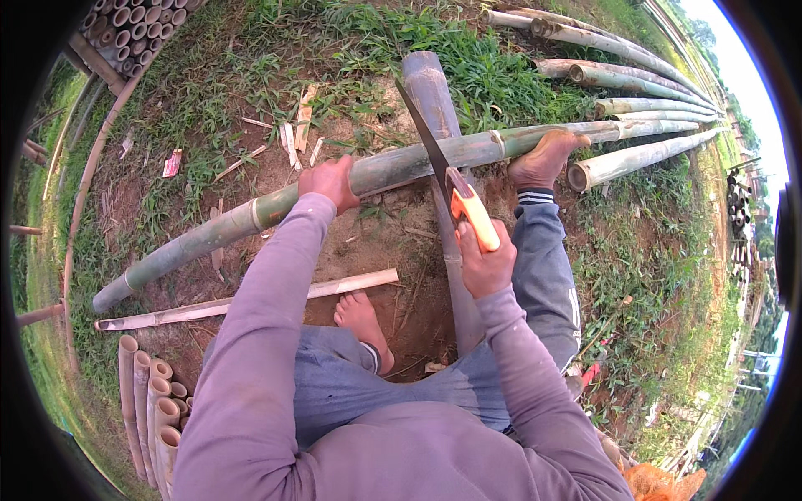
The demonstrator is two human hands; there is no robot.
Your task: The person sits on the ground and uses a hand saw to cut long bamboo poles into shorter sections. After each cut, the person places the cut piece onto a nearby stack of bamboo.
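Note:
A long green bamboo pole [391,169] runs slantwise from the lower left to the upper right, resting across a thicker grey bamboo pole [428,82] that lies beneath it. My left hand [331,184] is closed around the green pole, left of that crossing. In my right hand [487,260] is the orange handle of a hand saw [474,219]. Its dark blade slants up and left, against or just over the green pole near the crossing; I cannot tell how deep it sits. My bare right foot [539,159] presses on the pole farther right.
A split bamboo strip [251,306] lies by my left foot [362,321]. Short cut bamboo tubes [159,392] are gathered at the lower left, with more stacked [138,32] at the upper left. Several long bamboo poles [631,108] lie at the upper right. Wood chips [302,117] dot the grassy ground.

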